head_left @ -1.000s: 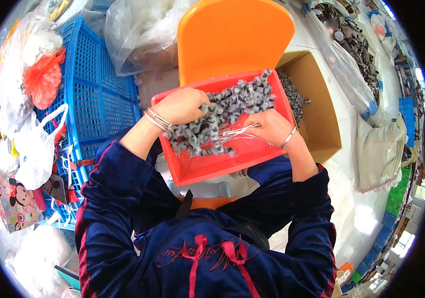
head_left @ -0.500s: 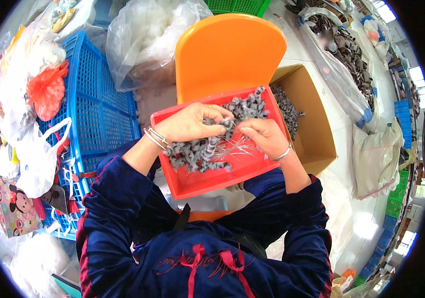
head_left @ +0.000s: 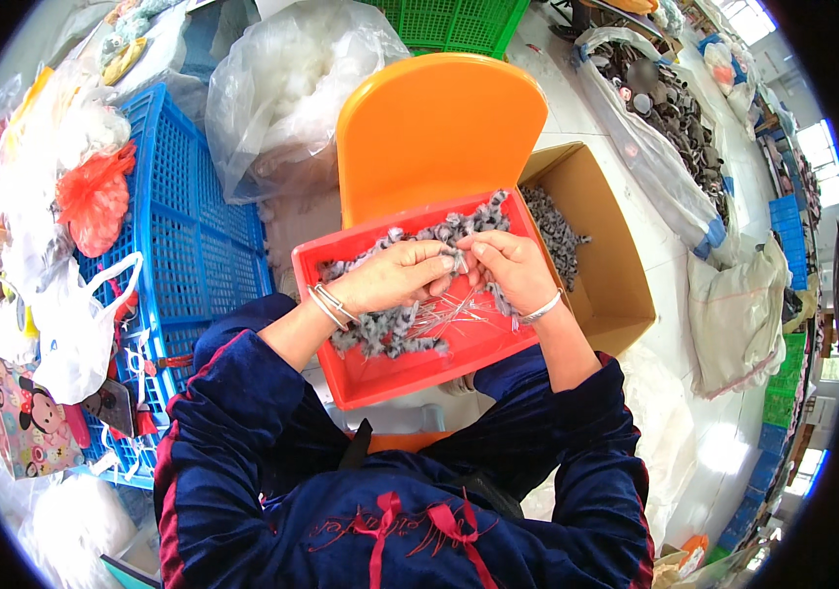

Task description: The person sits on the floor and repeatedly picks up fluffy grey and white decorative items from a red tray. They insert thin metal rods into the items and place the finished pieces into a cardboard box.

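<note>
Above a shallow red tray [head_left: 361, 385] my two hands meet. My left hand [head_left: 400, 273] is closed, fingertips pinching a small grey striped plush piece [head_left: 456, 257]. Thumb and fingers of my right hand [head_left: 516, 270] press together at the same piece, and part of a fluffy grey strip hangs below them. Whether a thin strand is between the fingertips is too small to tell. Several more grey-and-black plush pieces [head_left: 380, 334] lie along the tray's sides. Thin pale wire-like strands [head_left: 449, 312] are scattered over the red bottom.
The tray rests against an orange chair [head_left: 439, 128]. To its right stands a cardboard box [head_left: 616, 265] holding similar plush pieces. A blue plastic crate [head_left: 199, 216] is at left, a clear bag of white stuffing [head_left: 297, 88] behind. Farther right lies a sack of dark pieces [head_left: 670, 108].
My hands have come together, fingertips now meeting at the plush piece. The tray and chair sit slightly lower and farther left in view.
</note>
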Motion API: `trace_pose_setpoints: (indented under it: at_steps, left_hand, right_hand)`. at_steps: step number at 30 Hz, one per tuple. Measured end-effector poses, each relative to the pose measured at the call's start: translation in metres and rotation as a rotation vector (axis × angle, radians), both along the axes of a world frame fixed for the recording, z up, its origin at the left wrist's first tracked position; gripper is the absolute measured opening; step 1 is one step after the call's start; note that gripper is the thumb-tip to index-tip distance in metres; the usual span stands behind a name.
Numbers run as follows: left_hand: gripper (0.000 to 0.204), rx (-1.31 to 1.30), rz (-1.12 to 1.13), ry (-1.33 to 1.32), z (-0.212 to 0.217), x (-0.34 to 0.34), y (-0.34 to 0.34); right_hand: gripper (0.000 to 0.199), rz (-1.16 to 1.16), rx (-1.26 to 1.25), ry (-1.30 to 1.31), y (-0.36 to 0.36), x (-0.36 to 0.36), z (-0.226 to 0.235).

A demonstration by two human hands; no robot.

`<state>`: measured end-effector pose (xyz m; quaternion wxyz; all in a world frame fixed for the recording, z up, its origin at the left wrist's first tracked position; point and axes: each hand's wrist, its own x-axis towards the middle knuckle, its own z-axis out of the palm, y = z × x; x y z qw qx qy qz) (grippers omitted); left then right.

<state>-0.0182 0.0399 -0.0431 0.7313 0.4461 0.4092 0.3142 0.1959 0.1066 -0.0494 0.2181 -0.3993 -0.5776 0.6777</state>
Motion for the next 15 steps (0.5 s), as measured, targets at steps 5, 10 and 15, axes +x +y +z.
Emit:
trace_pose_setpoints:
  at_steps: [5,10,15]
  left_hand:
    - [0.031,-0.001,-0.017,-0.042,0.002,-0.001,-0.001]
    - [0.033,0.164,0.024,-0.152,-0.014,0.003,0.001]
    - [0.028,0.102,0.128,-0.076,-0.012,0.001,0.003]
  right_hand:
    - [0.021,-0.011,0.402,0.007,0.007,0.004,0.004]
    - [0.019,-0.226,0.086,0.126,0.011,0.015,0.020]
    - [0.017,-0.413,0.193,0.394,0.015,0.016,0.018]
